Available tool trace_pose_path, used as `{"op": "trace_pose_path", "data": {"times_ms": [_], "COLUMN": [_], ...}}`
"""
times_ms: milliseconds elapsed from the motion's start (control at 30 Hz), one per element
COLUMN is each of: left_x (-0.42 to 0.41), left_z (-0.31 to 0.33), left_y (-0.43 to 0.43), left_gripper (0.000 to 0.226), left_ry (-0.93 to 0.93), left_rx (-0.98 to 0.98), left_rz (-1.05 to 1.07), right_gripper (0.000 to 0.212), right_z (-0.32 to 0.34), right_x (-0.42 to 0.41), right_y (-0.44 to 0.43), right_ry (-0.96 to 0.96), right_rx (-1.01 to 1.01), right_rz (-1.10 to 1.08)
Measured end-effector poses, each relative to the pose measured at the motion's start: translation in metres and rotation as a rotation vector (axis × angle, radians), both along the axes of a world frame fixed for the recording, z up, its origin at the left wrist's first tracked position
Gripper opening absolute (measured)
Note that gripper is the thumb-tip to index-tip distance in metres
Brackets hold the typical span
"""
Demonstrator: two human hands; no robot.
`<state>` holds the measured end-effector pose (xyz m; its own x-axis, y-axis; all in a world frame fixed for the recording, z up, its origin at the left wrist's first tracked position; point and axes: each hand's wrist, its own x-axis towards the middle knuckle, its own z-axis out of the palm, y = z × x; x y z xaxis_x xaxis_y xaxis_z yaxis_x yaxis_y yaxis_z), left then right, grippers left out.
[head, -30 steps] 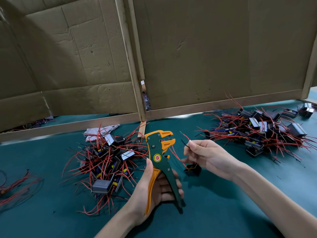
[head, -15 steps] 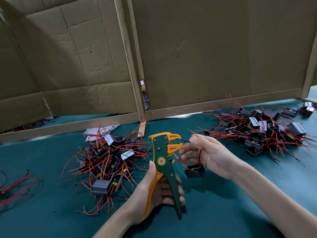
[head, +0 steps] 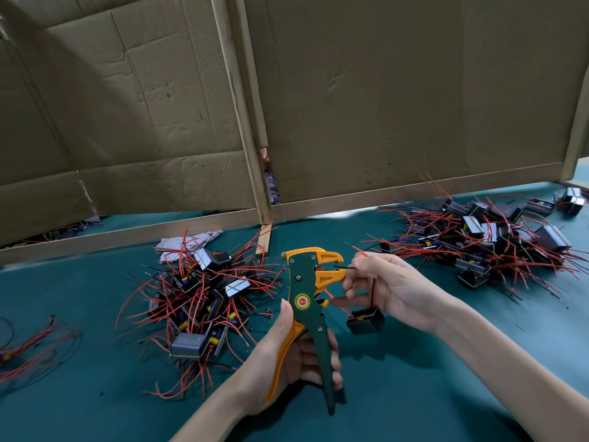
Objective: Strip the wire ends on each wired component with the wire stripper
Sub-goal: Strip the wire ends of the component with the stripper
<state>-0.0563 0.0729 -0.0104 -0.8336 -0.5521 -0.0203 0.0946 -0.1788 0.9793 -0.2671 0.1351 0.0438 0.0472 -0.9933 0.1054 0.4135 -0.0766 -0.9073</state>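
The light is soft, rather dim and indoor, and comes from overhead with no hard highlights. A broad diagonal shadow darkens the upper left of the brown corrugated cardboard wall. On the teal felt tabletop, a fuzzy-edged shadow lies just right of the green-and-orange wire stripper. A pale overexposed streak shows beneath the wooden bottom rail. The centre is sharp, but the loose red wires at the left edge smear. Wide-angle distortion tilts the upright wooden slat.
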Motion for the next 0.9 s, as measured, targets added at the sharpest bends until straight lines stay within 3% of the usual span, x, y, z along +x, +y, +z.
{"op": "trace_pose_path", "data": {"times_ms": [33,100,167,233,367,567,800,900], "left_x": [0.008,0.010,0.003,-0.006,-0.010,-0.011,-0.012,-0.011], "left_z": [0.002,0.011,0.005,0.009,0.006,0.010,0.012,0.012], "left_y": [0.004,0.010,0.012,0.019,0.022,0.013,0.007,0.008], "left_gripper": [0.080,0.080,0.090,0.085,0.079,0.083,0.085,0.085], "left_ry": [0.055,0.070,0.019,-0.108,-0.074,0.007,0.059,0.057], "left_rx": [-0.125,-0.136,-0.053,0.057,0.044,0.156,0.276,0.273], "left_rz": [-0.039,-0.012,-0.030,0.047,0.143,0.025,0.144,0.139], "right_gripper": [0.031,0.031,0.029,0.024,0.019,0.034,0.030,0.026], "right_z": [0.000,0.000,-0.001,-0.001,-0.003,0.003,0.038,0.066], "right_x": [0.000,0.000,-0.001,-0.001,0.002,-0.004,-0.017,-0.004], "right_y": [0.000,0.000,-0.001,-0.001,-0.002,-0.001,0.004,-0.007], "right_ry": [-0.001,0.005,0.005,0.000,0.010,0.041,0.450,0.481], "right_rx": [0.002,-0.002,-0.003,0.003,0.007,-0.048,-0.174,-0.268], "right_rz": [0.001,0.007,0.003,0.000,0.004,-0.033,-0.287,-0.477]}}
